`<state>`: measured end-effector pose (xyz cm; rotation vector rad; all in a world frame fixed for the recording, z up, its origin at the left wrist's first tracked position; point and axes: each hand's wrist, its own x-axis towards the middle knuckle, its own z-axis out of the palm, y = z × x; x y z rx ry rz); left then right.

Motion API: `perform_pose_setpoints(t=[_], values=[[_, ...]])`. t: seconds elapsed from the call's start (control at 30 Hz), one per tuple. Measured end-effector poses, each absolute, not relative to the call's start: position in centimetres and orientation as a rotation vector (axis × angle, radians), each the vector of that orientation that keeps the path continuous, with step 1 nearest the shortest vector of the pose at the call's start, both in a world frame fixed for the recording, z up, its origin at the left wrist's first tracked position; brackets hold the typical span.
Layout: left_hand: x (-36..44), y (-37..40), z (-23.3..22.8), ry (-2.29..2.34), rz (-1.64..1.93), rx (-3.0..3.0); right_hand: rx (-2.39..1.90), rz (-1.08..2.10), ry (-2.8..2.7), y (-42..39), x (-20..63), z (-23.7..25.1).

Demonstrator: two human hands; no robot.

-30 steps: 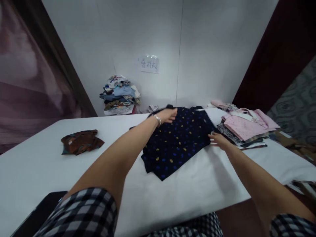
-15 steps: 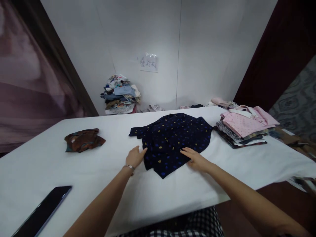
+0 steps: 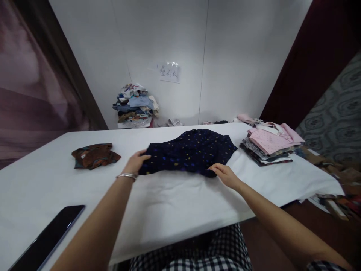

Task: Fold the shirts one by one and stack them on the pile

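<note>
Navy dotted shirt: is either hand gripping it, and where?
Both. The left hand holds the navy dotted shirt at its near-left edge, the right hand at its near-right edge. It lies on the white table.

Bare forearms, a silver bracelet (image 3: 127,175) at the left wrist, checked black-and-white clothing (image 3: 194,258).

A white-covered table (image 3: 175,210) fills the foreground. Behind its far edge stand plain white walls (image 3: 234,56) bearing a paper sign (image 3: 169,72). A dark curtain (image 3: 34,82) hangs left; patterned grey wallpaper (image 3: 335,109) shows right.
</note>
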<state>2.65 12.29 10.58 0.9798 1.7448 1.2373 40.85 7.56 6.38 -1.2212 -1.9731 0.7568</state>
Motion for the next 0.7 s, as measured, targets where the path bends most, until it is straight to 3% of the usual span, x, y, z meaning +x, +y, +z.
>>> perform_pose_setpoints(t=[0.1,0.27,0.43,0.7], values=[[-1.6,10.7,11.1,1.754,1.284,0.781,-1.086,0.724,-2.138,5.4,39.1,7.5],[-3.1,7.8,7.6,1.836,1.076,0.818,-0.960,0.469,-2.381,4.6,36.0,6.0],[-2.7,7.3,5.1,2.256,0.901,1.293,-1.103,0.394,-2.556,6.2,32.4,4.3],[-2.0,7.7,4.3,2.338,0.778,1.265,-1.302,0.344,-2.595,10.1,28.2,2.7]])
